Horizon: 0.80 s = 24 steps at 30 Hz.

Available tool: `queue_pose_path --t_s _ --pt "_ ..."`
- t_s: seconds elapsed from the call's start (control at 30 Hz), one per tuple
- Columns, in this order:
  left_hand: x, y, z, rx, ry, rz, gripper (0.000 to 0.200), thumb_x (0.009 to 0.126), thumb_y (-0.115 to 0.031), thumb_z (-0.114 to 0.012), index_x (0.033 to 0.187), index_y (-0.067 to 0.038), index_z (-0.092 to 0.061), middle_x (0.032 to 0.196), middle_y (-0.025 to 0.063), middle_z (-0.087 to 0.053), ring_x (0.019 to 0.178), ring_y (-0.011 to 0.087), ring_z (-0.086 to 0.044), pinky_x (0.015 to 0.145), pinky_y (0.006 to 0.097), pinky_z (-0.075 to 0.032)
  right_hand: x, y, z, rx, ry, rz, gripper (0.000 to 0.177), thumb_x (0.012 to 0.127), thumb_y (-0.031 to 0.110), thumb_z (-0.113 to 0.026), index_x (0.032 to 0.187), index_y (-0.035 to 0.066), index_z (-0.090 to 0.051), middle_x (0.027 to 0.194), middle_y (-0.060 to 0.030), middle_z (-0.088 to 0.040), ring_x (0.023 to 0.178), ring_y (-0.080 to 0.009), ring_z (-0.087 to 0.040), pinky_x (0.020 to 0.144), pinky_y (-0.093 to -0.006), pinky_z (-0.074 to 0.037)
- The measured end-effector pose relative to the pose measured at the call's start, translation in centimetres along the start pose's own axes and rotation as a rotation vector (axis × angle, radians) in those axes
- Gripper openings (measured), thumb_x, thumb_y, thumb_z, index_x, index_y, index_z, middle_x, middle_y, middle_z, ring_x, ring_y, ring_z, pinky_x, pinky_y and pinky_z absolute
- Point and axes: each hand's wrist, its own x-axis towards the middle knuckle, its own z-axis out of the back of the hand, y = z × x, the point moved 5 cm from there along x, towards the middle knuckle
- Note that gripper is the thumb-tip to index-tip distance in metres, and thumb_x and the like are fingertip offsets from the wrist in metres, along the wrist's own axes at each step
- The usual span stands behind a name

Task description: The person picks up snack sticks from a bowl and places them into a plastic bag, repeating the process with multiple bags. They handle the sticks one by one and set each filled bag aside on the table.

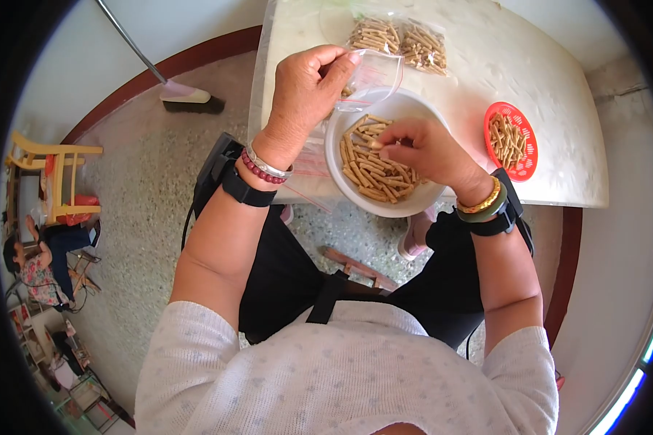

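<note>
My left hand [306, 90] is closed, its thumb and fingers pinching the edge of a clear zip bag [382, 72]. The bag hangs over the far rim of a white bowl [334, 156], with a few tan pieces showing low inside it. Many short tan sticks [374, 174] lie heaped in the bowl. Over the bowl's right side is my right hand [432, 154], thumb and fingers drawn together around a tan stick [375, 144] at the tips.
Two filled clear bags [423, 49] of sticks lie at the table's back. A red basket [532, 148] of sticks stands on the right of the table [479, 90]. Left on the floor are a broom [189, 98], a wooden chair [62, 151] and a seated person [40, 272].
</note>
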Motion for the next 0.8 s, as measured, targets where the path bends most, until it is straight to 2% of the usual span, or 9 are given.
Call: queue_pose_path --t_s 0.03,0.07,0.13,0.23,0.37,0.43,0.67,0.73,0.8 --pt "0.0 0.0 0.0 -0.01 0.003 0.012 0.023 0.093 -0.02 -0.063 0.095 0.002 -0.07 0.079 0.006 -0.072 0.069 0.0037 -0.06 0.06 0.0207 -0.047 -0.1 -0.3 0.3 0.335 -0.044 -0.095 0.017 0.09 0.011 -0.06 0.098 -0.002 -0.068 0.087 -0.0062 -0.07 0.079 -0.0121 -0.064 0.074 -0.0264 -0.051" --pt "0.0 -0.1 0.0 -0.009 0.001 0.009 0.023 0.093 -0.02 -0.063 0.095 0.002 -0.07 0.079 0.006 -0.072 0.069 0.0037 -0.06 0.06 0.0207 -0.047 -0.2 0.0 0.6 0.333 -0.045 -0.092 0.017 0.09 0.011 -0.06 0.098 -0.002 -0.068 0.087 -0.0062 -0.07 0.079 -0.0121 -0.064 0.074 -0.0264 -0.051" --pt "-0.1 -0.3 -0.1 -0.02 0.017 0.031 0.023 0.093 -0.019 -0.062 0.095 0.003 -0.07 0.078 0.0058 -0.072 0.068 0.0036 -0.059 0.06 0.0206 -0.047 -0.4 0.9 1.4 0.549 -0.057 -0.089 0.019 0.095 0.013 -0.058 0.103 -0.001 -0.068 0.09 -0.002 -0.068 0.085 -0.0054 -0.059 0.078 -0.0226 -0.049" --pt "0.0 -0.2 -0.1 -0.027 0.011 0.009 0.022 0.093 -0.018 -0.062 0.095 0.003 -0.07 0.077 0.0054 -0.071 0.068 0.0033 -0.058 0.059 0.0206 -0.046 -1.0 1.8 2.3 0.675 -0.046 -0.09 0.02 0.094 0.013 -0.058 0.108 0.001 -0.065 0.092 -0.0017 -0.067 0.085 -0.0053 -0.058 0.078 -0.0211 -0.048" --pt "-0.1 -0.2 -0.3 -0.033 0.021 0.036 0.021 0.093 -0.017 -0.062 0.095 0.003 -0.07 0.077 0.0053 -0.071 0.067 0.0035 -0.058 0.059 0.0206 -0.046 -0.9 1.3 2.4 0.747 -0.012 -0.077 0.023 0.094 0.012 -0.057 0.114 0.002 -0.062 0.092 -0.001 -0.067 0.081 -0.0042 -0.056 0.075 -0.0186 -0.046" --pt "0.0 -0.3 -0.4 -0.104 -0.064 -0.059 0.019 0.089 -0.016 -0.064 0.083 0.002 -0.067 0.057 0.0057 -0.06 0.051 0.0071 -0.052 0.048 0.0243 -0.041 -0.9 1.2 2.3 0.794 -0.039 -0.088 0.023 0.094 0.012 -0.056 0.115 0.003 -0.06 0.091 -0.0008 -0.067 0.075 -0.0044 -0.053 0.07 -0.0174 -0.043" --pt "0.0 -0.4 -0.4 -0.088 -0.055 -0.049 0.019 0.089 -0.016 -0.065 0.083 0.002 -0.067 0.057 0.0054 -0.06 0.05 0.0072 -0.051 0.048 0.0241 -0.041 -0.7 0.9 2.6 0.892 -0.021 -0.044 0.017 0.092 0.011 -0.056 0.108 0.006 -0.06 0.091 -0.0026 -0.068 0.074 -0.005 -0.053 0.068 -0.018 -0.043" --pt "-0.1 -0.2 -0.5 0.011 0.046 0.054 0.022 0.093 -0.02 -0.063 0.095 0.001 -0.071 0.074 0.0044 -0.071 0.066 0.0035 -0.058 0.058 0.0203 -0.046 -0.8 1.1 2.7 0.931 -0.036 -0.035 0.014 0.091 0.009 -0.057 0.105 0.007 -0.061 0.09 -0.0024 -0.067 0.072 -0.0049 -0.053 0.066 -0.0182 -0.042" --pt "-0.1 0.0 -0.6 0.01 0.033 0.032 0.022 0.093 -0.02 -0.063 0.095 0.001 -0.071 0.075 0.0048 -0.071 0.067 0.0036 -0.059 0.058 0.0203 -0.046 -0.6 1.0 2.6 0.942 -0.036 -0.004 0.014 0.091 0.007 -0.058 0.104 0.007 -0.061 0.09 -0.0025 -0.067 0.072 -0.0049 -0.053 0.065 -0.0181 -0.042"
